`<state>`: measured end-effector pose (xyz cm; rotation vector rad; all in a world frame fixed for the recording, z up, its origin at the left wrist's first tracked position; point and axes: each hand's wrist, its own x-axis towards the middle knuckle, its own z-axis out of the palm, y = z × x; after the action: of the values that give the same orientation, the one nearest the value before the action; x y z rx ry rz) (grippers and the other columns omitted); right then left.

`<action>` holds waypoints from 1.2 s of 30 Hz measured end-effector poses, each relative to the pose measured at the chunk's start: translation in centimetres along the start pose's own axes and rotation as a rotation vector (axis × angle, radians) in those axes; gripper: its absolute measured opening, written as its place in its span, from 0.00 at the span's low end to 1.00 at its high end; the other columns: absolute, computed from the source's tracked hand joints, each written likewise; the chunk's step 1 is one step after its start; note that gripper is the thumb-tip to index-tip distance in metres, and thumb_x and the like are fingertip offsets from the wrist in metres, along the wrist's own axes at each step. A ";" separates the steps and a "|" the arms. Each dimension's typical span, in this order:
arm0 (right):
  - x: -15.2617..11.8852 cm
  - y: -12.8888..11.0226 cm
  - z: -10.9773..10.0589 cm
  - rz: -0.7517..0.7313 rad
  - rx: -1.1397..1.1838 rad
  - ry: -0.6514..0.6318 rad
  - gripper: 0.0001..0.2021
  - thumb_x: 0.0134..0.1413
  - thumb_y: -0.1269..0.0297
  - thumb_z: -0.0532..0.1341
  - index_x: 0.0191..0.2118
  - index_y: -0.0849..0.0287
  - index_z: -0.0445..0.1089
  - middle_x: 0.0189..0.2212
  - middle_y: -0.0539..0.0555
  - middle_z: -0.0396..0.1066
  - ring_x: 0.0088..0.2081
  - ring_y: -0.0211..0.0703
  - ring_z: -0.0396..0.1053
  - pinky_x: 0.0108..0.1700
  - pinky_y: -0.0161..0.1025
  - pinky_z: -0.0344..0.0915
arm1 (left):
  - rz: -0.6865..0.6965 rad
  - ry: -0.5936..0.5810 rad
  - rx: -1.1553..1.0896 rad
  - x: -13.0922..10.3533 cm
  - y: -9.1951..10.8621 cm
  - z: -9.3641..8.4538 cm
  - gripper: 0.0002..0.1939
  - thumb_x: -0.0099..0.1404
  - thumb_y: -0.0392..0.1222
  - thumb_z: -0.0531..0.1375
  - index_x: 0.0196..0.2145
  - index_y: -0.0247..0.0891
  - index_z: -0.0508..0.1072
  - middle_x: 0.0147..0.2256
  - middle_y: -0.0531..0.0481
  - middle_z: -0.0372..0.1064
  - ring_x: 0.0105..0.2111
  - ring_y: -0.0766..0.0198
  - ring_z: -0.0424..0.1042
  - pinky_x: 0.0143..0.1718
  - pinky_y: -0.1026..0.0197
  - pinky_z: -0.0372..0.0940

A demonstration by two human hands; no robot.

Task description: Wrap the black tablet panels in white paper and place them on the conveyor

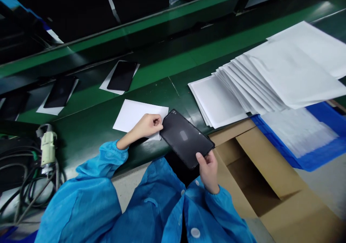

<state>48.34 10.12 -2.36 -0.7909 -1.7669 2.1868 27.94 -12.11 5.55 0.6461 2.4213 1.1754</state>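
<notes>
A black tablet (186, 136) is held tilted over the bench's near edge, its back with a small camera at the upper left corner facing up. My right hand (208, 169) grips its lower right corner, thumb on the back. At the tablet's left edge is my left hand (150, 125), fingers curled and closed in a pinch; whether anything thin is between the fingertips cannot be made out. Under and behind my left hand, a white sheet or sleeve (135, 112) lies on the green bench (89, 127), partly covered by the hand.
Fanned white sleeves (224, 99) lie on the bench at right. An open cardboard box (270, 163) and a blue crate (310, 163) stand below. More dark tablets (122, 76) lie on white sheets at left. A pale power tool (48, 147) with cables is at far left.
</notes>
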 end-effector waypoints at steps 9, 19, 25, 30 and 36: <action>-1.2 -0.1 1.8 0.146 0.097 -0.332 0.27 0.56 0.39 0.72 0.48 0.55 0.71 0.17 0.46 0.73 0.14 0.42 0.68 0.18 0.36 0.66 | 0.120 -0.199 -0.006 -2.6 3.6 1.2 0.04 0.54 0.32 0.57 0.25 0.38 0.67 0.21 0.59 0.60 0.23 0.71 0.58 0.28 0.67 0.55; -0.9 0.1 3.4 0.074 -0.058 -0.542 0.23 0.61 0.39 0.68 0.41 0.57 0.75 0.21 0.47 0.68 0.19 0.36 0.62 0.22 0.34 0.61 | 0.291 -0.421 -0.217 -5.3 4.8 4.1 0.07 0.57 0.30 0.60 0.27 0.38 0.67 0.23 0.58 0.62 0.23 0.72 0.61 0.27 0.69 0.56; 0.1 1.0 2.8 -0.146 -0.311 -0.351 0.23 0.63 0.41 0.65 0.30 0.59 0.77 0.27 0.54 0.73 0.30 0.45 0.70 0.33 0.39 0.71 | 0.411 -0.454 -0.138 -4.6 3.4 5.9 0.10 0.57 0.27 0.59 0.27 0.40 0.63 0.25 0.57 0.62 0.25 0.69 0.61 0.28 0.67 0.57; 0.4 0.6 2.8 -0.214 -0.328 -0.222 0.17 0.61 0.47 0.67 0.41 0.56 0.82 0.43 0.59 0.77 0.44 0.51 0.77 0.45 0.42 0.76 | 0.451 -0.416 -0.185 -4.0 1.9 6.7 0.08 0.60 0.29 0.59 0.29 0.40 0.64 0.26 0.57 0.62 0.25 0.70 0.61 0.28 0.66 0.57; 0.5 1.3 2.3 -0.005 -0.238 -0.240 0.15 0.55 0.50 0.69 0.31 0.58 0.80 0.26 0.55 0.79 0.27 0.46 0.73 0.30 0.40 0.73 | 0.548 -0.443 -0.160 -3.7 1.6 6.2 0.07 0.69 0.35 0.57 0.32 0.42 0.69 0.29 0.51 0.70 0.28 0.64 0.68 0.32 0.61 0.64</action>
<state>46.90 8.07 -3.47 -0.5881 -2.1722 2.1715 34.51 -9.34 3.68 1.4068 1.8085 1.2356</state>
